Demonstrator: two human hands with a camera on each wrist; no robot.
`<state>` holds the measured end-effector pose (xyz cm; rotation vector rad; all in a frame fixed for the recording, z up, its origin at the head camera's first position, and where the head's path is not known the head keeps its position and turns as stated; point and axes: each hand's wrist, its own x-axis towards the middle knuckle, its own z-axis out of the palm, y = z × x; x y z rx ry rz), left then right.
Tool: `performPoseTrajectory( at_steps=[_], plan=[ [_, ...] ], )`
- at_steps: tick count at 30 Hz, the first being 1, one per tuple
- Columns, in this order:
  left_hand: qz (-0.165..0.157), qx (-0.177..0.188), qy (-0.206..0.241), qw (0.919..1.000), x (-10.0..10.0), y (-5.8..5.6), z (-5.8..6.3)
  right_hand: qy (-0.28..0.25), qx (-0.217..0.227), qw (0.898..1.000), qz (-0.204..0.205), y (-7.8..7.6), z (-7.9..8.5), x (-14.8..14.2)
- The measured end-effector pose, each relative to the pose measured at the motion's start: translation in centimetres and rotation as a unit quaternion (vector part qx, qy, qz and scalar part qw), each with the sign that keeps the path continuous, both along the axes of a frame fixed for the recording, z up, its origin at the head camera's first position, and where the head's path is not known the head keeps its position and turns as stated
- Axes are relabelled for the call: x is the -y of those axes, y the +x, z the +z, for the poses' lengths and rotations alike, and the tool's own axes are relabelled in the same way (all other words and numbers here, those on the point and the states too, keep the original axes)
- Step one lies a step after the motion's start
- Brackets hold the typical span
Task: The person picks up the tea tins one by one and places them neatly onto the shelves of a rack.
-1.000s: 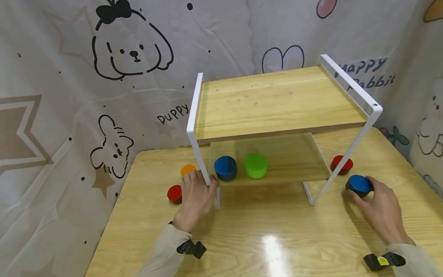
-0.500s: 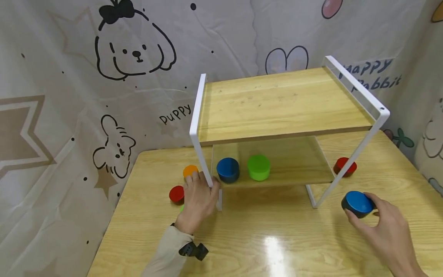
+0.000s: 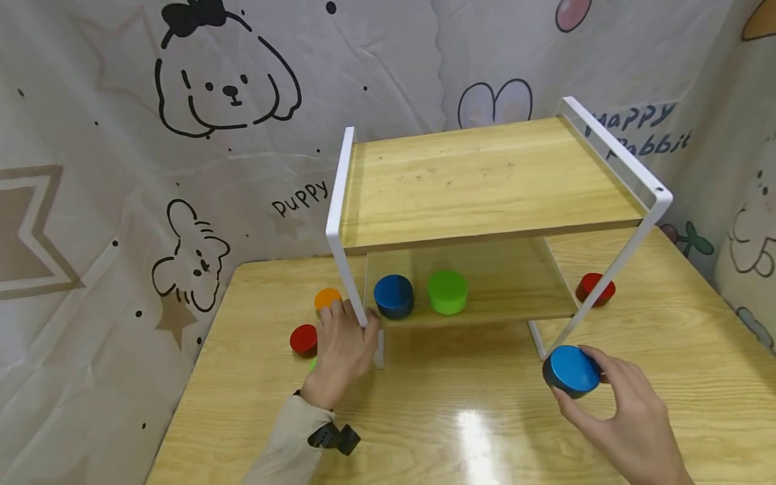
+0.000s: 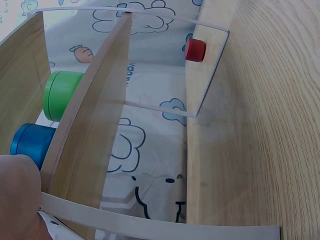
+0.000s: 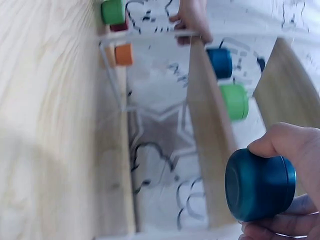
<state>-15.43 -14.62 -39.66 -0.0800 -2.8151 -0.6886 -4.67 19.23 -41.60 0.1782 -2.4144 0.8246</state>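
My right hand (image 3: pixel 630 417) pinches a blue round lidded tin (image 3: pixel 571 372) between thumb and fingers, in front of the rack's right leg. In the right wrist view this blue tin (image 5: pixel 257 185) is tilted on its side. My left hand (image 3: pixel 342 353) grips the left white post of a two-tier wooden rack (image 3: pixel 485 182), thumb on the inner side. On the lower shelf, a second blue tin (image 3: pixel 394 296) stands close by that hand, and a green tin (image 3: pixel 447 292) sits to its right.
Left of the rack are an orange tin (image 3: pixel 327 300), a red tin (image 3: pixel 304 340) and a green tin (image 5: pixel 112 12) mostly hidden by my left hand in the head view. Another red tin (image 3: pixel 595 288) stands behind the right leg. A printed cloth (image 3: pixel 388 67) hangs behind the table (image 3: pixel 424 431).
My right hand has lifted the blue tin off the table at the right and carried it left and nearer, to the rack's front right leg. My left hand stays on the post.
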Motion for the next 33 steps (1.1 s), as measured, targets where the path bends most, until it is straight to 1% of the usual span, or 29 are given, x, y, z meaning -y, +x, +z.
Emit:
performPoseTrajectory(
  at_steps=[3, 8, 14, 17, 20, 23, 26, 29, 33],
  plan=[
    [0.004, 0.001, 0.001, 1.0, 0.1, 0.3, -0.1, -0.002, -0.019, 0.999, 0.033, -0.5, 0.8, 1.0],
    [0.007, -0.005, -0.001, 1.0, 0.2, 0.1, 0.0, 0.012, -0.046, 0.997, 0.068, -2.2, 1.9, 2.1],
    [0.006, 0.007, 0.007, 0.9999, 0.1, 0.1, 0.0, 0.037, -0.083, 0.992, 0.089, -4.7, 2.9, 2.5],
    [0.005, 0.003, 0.006, 1.0, 0.1, 0.1, 0.1, 0.041, -0.103, 0.989, 0.1, -6.1, 3.3, 2.8],
    [0.01, 0.003, 0.003, 0.9999, 0.2, 0.1, 0.0, 0.042, -0.114, 0.986, 0.111, -7.5, 3.4, 3.4],
    [0.012, 0.007, 0.0, 0.9999, 0.3, 0.1, 0.0, 0.045, -0.117, 0.985, 0.121, -8.5, 3.3, 3.7],
    [0.005, 0.007, -0.001, 1.0, 0.2, 0.1, 0.0, 0.049, -0.12, 0.984, 0.124, -9.2, 3.2, 3.8],
    [-0.002, 0.002, -0.001, 1.0, 0.0, -0.1, 0.1, 0.049, -0.113, 0.985, 0.123, -9.7, 3.2, 3.8],
    [-0.001, 0.004, 0.002, 1.0, 0.0, -0.1, 0.2, 0.045, -0.096, 0.987, 0.117, -10.1, 3.2, 3.8]
  ],
)
